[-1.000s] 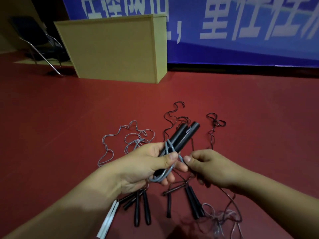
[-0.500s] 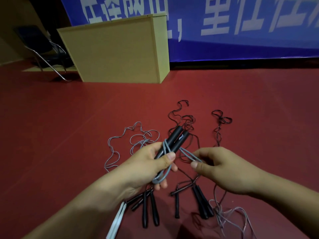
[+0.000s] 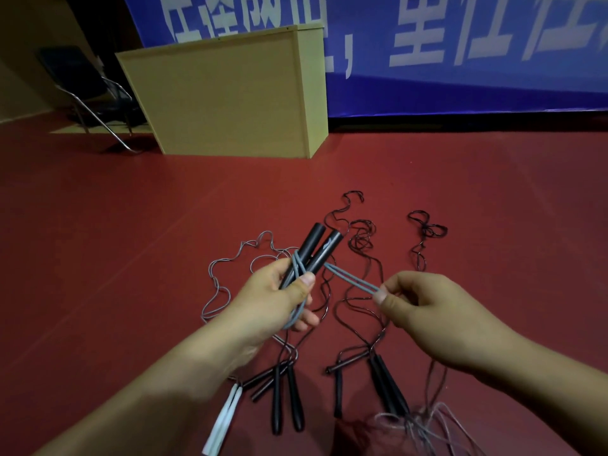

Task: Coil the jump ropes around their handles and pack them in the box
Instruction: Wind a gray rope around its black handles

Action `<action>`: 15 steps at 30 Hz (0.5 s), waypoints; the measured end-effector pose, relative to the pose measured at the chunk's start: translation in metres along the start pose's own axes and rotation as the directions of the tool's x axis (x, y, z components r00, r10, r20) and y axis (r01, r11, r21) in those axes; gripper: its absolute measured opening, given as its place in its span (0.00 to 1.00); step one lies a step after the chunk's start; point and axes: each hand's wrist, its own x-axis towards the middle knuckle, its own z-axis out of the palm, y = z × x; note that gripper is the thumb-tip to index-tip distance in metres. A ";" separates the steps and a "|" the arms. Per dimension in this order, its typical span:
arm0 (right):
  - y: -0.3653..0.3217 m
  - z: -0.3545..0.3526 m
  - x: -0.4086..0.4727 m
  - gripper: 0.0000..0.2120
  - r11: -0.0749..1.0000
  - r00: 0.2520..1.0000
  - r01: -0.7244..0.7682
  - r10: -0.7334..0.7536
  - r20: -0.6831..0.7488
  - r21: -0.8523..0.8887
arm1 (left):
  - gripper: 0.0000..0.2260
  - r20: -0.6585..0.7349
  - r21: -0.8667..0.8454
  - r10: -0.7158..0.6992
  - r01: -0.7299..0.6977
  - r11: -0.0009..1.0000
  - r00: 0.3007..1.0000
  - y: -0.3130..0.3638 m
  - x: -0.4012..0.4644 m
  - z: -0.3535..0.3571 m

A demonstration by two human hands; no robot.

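Note:
My left hand [image 3: 279,297] grips two black jump-rope handles [image 3: 316,251] held side by side, tips pointing up and away. A grey rope [image 3: 350,278] crosses the handles and loops under my left fingers. My right hand [image 3: 421,304] pinches a doubled strand of that rope and holds it taut, out to the right of the handles. On the red floor [image 3: 131,258] below lie several other ropes: black handles [image 3: 286,399], another black pair [image 3: 388,386], white handles [image 3: 223,419], and thin dark cords [image 3: 362,238] stretched away from me.
A tan wooden box [image 3: 230,93] stands on the floor beyond the ropes, at the back left. A folding chair [image 3: 88,93] is behind it at the far left. A blue banner [image 3: 460,54] covers the back wall.
My right hand has drawn the doubled grey strand out to the right, away from the handles. The left hand keeps its hold on the handles, which now point more upright.

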 end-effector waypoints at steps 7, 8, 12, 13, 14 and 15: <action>0.006 0.007 0.005 0.17 0.982 0.983 -0.161 0.150 0.106 0.101 | 0.07 -0.075 0.138 0.036 -0.025 0.990 0.997 -0.007 0.006 0.006; 0.007 0.007 0.006 0.17 0.980 0.980 -0.167 0.153 0.129 0.109 | 0.07 -0.082 0.160 0.036 -0.022 0.987 0.996 -0.008 0.007 0.006; 0.004 0.004 0.004 0.13 0.995 0.982 -0.049 0.034 0.186 0.082 | 0.08 -0.098 0.269 0.022 0.005 0.963 0.995 -0.017 0.011 0.002; 0.001 0.003 0.002 0.11 0.995 0.977 -0.003 -0.018 0.212 0.098 | 0.09 -0.090 0.318 0.026 0.004 0.948 0.996 -0.020 0.012 0.001; -0.002 0.003 0.000 0.10 0.992 0.968 0.048 -0.075 0.240 0.115 | 0.10 -0.071 0.391 0.043 -0.012 0.920 0.997 -0.023 0.013 0.001; -0.004 0.003 -0.002 0.08 0.988 0.956 0.098 -0.127 0.264 0.122 | 0.11 -0.038 0.487 0.063 -0.036 0.873 0.997 -0.025 0.013 0.000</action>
